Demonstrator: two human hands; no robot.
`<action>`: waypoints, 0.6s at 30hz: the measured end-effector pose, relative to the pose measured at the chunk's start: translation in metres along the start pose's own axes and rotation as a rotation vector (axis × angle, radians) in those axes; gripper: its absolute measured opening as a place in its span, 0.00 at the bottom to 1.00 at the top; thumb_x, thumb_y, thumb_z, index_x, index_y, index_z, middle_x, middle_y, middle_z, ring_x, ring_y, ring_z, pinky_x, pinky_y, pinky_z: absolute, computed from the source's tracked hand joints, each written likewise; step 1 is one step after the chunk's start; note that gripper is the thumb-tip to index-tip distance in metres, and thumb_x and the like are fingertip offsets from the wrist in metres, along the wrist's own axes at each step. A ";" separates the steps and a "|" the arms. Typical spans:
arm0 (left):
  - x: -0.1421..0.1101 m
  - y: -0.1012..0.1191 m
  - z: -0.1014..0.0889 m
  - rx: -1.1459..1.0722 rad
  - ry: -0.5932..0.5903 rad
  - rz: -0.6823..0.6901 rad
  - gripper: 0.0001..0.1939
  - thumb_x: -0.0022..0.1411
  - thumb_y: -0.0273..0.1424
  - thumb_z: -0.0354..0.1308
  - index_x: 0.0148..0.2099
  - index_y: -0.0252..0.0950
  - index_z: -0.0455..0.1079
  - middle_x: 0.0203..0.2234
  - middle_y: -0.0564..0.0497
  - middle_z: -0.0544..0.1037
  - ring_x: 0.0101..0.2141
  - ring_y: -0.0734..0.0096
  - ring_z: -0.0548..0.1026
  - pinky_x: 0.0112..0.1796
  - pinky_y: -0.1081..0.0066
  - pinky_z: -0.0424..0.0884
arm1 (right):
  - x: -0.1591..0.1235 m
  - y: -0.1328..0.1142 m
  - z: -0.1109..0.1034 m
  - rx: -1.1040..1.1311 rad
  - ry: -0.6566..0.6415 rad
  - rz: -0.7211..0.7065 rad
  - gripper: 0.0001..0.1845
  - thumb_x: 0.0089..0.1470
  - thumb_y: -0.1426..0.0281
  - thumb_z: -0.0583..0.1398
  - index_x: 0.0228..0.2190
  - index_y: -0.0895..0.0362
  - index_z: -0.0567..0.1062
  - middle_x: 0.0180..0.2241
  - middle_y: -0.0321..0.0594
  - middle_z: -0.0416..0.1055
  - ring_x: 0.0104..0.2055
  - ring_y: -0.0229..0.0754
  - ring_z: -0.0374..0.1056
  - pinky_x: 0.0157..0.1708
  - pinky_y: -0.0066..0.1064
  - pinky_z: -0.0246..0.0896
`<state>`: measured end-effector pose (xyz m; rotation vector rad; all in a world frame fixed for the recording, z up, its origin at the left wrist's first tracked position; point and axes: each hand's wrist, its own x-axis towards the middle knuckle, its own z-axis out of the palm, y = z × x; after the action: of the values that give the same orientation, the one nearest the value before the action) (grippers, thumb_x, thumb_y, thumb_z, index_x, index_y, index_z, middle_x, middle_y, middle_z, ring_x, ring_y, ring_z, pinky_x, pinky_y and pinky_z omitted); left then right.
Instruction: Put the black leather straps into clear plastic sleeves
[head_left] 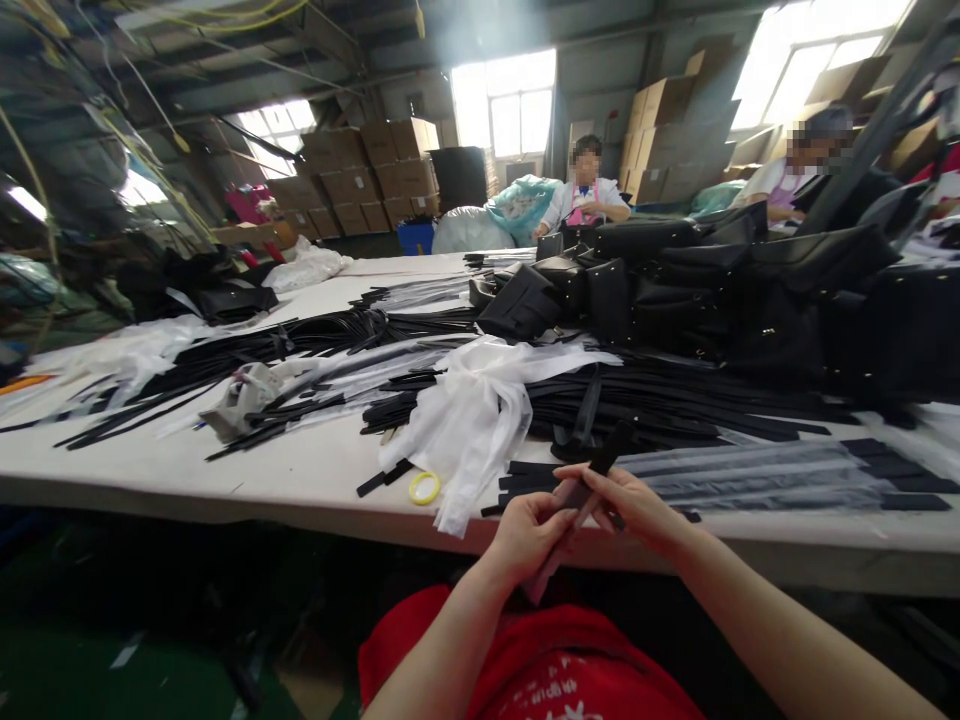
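Observation:
My left hand [529, 535] and my right hand [631, 503] are both closed on one narrow black strap [606, 452] over the table's near edge. The strap runs diagonally, its dark end up by my right fingers, its paler lower end down past my left hand toward my red shirt. Just beyond my hands lie flat black strips [525, 474] and clear-wrapped strips [757, 476].
A white table [285, 480] carries heaps of black straps [675, 405], a white plastic wrap bundle [472, 415], a yellow ring [424, 488] and black bags [675, 290]. Two seated people [586, 195] work at the far side. Cardboard boxes [360, 180] are stacked behind.

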<state>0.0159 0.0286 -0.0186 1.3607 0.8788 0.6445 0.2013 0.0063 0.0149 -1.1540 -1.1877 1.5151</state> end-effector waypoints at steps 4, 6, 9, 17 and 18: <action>0.003 -0.006 0.000 0.007 -0.027 -0.012 0.21 0.57 0.47 0.62 0.34 0.30 0.75 0.25 0.48 0.79 0.26 0.70 0.73 0.29 0.73 0.66 | -0.002 0.016 0.006 0.015 -0.004 -0.026 0.27 0.53 0.50 0.63 0.46 0.58 0.78 0.28 0.39 0.77 0.16 0.29 0.57 0.15 0.23 0.48; 0.003 -0.006 0.003 0.008 -0.039 -0.027 0.22 0.56 0.48 0.62 0.33 0.30 0.75 0.26 0.48 0.78 0.26 0.69 0.73 0.29 0.73 0.66 | -0.005 0.021 0.010 -0.002 -0.008 -0.044 0.25 0.54 0.50 0.63 0.41 0.59 0.79 0.23 0.37 0.74 0.17 0.30 0.59 0.17 0.23 0.51; 0.000 -0.003 0.008 0.025 -0.119 -0.072 0.21 0.55 0.47 0.63 0.35 0.31 0.73 0.23 0.50 0.76 0.24 0.72 0.70 0.27 0.75 0.65 | -0.014 0.016 0.005 -0.016 0.043 -0.103 0.25 0.56 0.50 0.60 0.33 0.60 0.79 0.20 0.35 0.71 0.18 0.31 0.60 0.19 0.23 0.52; -0.013 -0.015 -0.012 0.284 -0.388 -0.264 0.17 0.51 0.43 0.66 0.33 0.33 0.73 0.21 0.54 0.74 0.22 0.74 0.68 0.25 0.76 0.63 | -0.081 -0.036 -0.170 -0.135 0.887 -0.341 0.24 0.49 0.48 0.63 0.31 0.57 0.77 0.33 0.43 0.77 0.18 0.30 0.56 0.16 0.26 0.50; -0.011 -0.014 -0.012 0.304 -0.378 -0.262 0.17 0.52 0.44 0.65 0.34 0.33 0.73 0.21 0.55 0.74 0.22 0.74 0.68 0.25 0.76 0.63 | -0.091 -0.039 -0.196 -0.206 0.973 -0.326 0.25 0.48 0.46 0.62 0.31 0.57 0.76 0.34 0.44 0.77 0.19 0.31 0.56 0.16 0.27 0.51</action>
<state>-0.0016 0.0246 -0.0310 1.5393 0.8466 0.0441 0.4139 -0.0403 0.0438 -1.4839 -0.7812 0.4481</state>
